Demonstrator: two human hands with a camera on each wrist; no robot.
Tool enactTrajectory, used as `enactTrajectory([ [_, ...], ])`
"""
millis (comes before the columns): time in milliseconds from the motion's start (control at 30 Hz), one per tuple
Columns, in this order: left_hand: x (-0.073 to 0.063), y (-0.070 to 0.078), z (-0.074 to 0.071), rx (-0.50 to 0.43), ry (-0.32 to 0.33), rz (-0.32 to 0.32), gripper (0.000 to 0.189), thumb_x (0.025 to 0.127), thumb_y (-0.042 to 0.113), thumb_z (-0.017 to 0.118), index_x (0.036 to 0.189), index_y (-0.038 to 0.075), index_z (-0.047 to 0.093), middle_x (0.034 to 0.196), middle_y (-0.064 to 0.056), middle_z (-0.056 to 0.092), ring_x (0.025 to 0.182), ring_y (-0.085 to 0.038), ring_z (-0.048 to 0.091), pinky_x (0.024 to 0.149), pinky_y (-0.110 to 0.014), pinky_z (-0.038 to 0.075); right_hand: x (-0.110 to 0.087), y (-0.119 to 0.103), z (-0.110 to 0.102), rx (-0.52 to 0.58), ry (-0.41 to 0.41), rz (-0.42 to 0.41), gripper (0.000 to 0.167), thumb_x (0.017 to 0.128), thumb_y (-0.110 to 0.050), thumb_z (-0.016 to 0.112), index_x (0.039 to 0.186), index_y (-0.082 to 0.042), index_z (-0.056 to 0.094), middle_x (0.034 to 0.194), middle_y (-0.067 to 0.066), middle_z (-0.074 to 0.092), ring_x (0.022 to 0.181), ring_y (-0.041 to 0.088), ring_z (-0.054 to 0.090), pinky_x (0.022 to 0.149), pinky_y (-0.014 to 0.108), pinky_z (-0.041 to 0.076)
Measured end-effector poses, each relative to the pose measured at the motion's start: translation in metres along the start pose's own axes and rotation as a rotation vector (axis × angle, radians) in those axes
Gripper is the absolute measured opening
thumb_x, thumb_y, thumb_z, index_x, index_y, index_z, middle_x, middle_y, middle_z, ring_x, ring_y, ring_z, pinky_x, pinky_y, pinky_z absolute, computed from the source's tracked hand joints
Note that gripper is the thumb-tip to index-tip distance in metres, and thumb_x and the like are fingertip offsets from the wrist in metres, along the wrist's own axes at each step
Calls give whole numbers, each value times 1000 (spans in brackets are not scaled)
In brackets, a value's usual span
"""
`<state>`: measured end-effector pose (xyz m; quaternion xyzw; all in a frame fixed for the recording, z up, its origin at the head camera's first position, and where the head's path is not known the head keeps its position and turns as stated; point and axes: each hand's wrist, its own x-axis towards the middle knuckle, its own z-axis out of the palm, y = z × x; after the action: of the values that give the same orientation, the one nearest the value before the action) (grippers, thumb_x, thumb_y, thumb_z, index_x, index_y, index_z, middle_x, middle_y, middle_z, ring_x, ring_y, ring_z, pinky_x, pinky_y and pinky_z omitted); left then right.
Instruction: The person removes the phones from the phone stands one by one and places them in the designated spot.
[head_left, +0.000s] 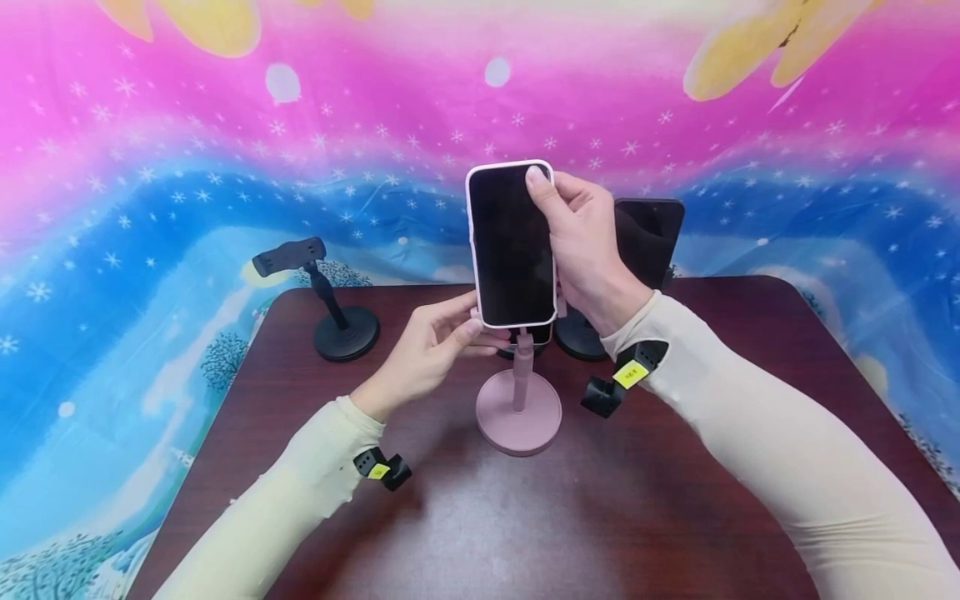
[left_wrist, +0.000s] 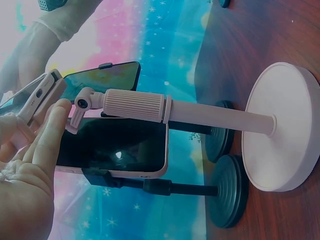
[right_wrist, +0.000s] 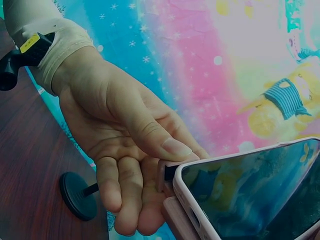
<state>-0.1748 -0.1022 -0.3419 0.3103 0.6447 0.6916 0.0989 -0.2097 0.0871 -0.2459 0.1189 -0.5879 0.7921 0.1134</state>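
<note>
A white-cased phone (head_left: 512, 250) stands upright at the pink phone stand (head_left: 519, 417), its dark screen facing me. My right hand (head_left: 588, 242) grips the phone's upper right edge, with the thumb on the screen and the fingers behind. At the lower left corner, my left hand (head_left: 420, 350) pinches the stand's clamp; in the right wrist view, the thumb and index finger of this left hand (right_wrist: 130, 125) are at the clamp end (right_wrist: 167, 172) beside the phone (right_wrist: 245, 190). The left wrist view shows the stand's ribbed neck (left_wrist: 134, 105) and round base (left_wrist: 282, 127).
A black phone stand (head_left: 345, 333) with a bare clamp is at the back left. Behind my right hand, another phone (head_left: 651, 237) stands on a black base (head_left: 581, 335). A further phone (left_wrist: 115, 145) is held on a black stand behind the pink one. Patterned cloth (head_left: 405, 192) hangs behind the table.
</note>
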Motion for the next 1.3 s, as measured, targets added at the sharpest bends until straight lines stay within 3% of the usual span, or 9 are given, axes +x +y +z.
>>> enactTrajectory([
  [467,1,3,-1,17,-22,-2,46,105,2,48,151,-2,43,125,-37,63,99,-13,74,92,-53,59,0,-2,-2,1,5,-12,24,102,-18,61,111,0,75,82,-3,77,74,10,73,71,25,61],
  [767,1,4,-2,34,-22,-9,46,105,2,48,151,-1,43,124,-36,64,98,-18,76,92,-46,60,1,-2,-1,-23,-15,-61,26,103,-19,59,113,1,73,83,-4,77,75,10,73,70,27,62],
  [900,1,5,-1,15,-19,-4,45,105,-1,46,149,-5,43,118,-40,64,96,-14,75,92,-51,59,1,-2,-1,-33,-5,-68,28,103,-20,60,114,2,73,83,-4,77,76,11,73,70,27,62],
  [1033,1,4,-1,2,-19,3,44,105,-2,45,148,-9,43,114,-43,63,95,-18,75,89,-47,61,1,-3,-2,-48,7,-76,27,103,-21,60,113,-1,74,84,-3,77,78,12,72,71,28,62],
  [1167,0,2,0,-5,-8,6,45,104,-3,46,148,-10,42,119,-43,61,95,-19,76,88,-42,63,6,-11,0,38,46,-55,23,102,-22,61,103,-5,78,81,0,76,73,13,72,69,28,62],
  [1300,-1,1,3,8,3,0,45,104,0,49,148,-9,43,130,-39,58,97,-15,75,90,-46,61,12,-25,0,165,97,-66,25,101,-22,63,99,-2,78,80,6,76,71,16,73,68,28,62],
])
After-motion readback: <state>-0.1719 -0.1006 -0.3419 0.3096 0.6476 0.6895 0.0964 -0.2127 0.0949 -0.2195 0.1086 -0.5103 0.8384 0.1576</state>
